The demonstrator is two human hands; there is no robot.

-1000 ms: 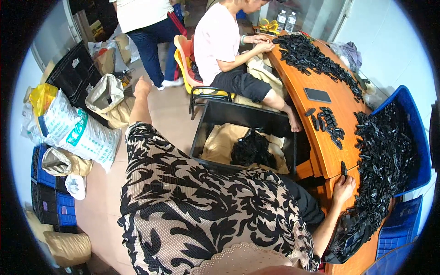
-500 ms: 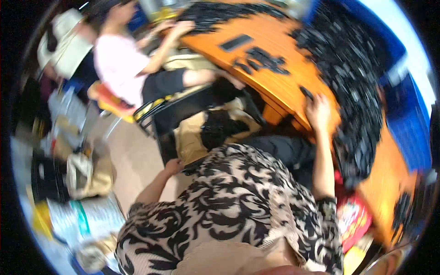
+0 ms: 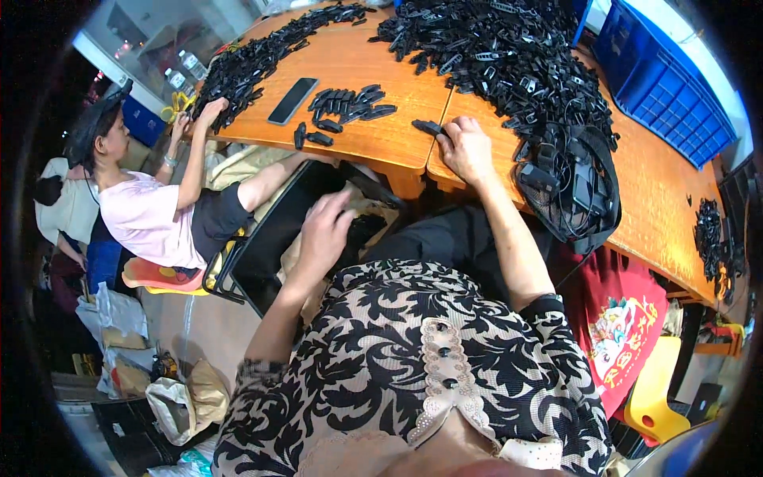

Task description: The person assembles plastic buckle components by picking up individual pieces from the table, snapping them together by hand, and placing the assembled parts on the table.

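At the near edge of the orange wooden table (image 3: 397, 75), my right hand (image 3: 469, 151) has its fingers closed on one end of a small black plastic part (image 3: 427, 127), which points left. My left hand (image 3: 324, 232) is raised over a black crate (image 3: 266, 250). Its fingers are apart, and I see nothing in them. Several similar black parts (image 3: 346, 103) lie grouped on the table beyond my left hand. A large heap of black plastic pieces (image 3: 509, 56) covers the back of the table.
A black phone (image 3: 293, 101) lies left of the grouped parts. Right of my right hand sits a black mesh bag (image 3: 572, 183) with dark items. A blue plastic basket (image 3: 664, 79) stands far right. On the left, a co-worker in a pink shirt (image 3: 151, 211) reaches to another pile (image 3: 254, 67).
My left hand has left the crate's near rim and risen over the crate. The view has turned toward the right. My right hand remains at the table edge with the black part.
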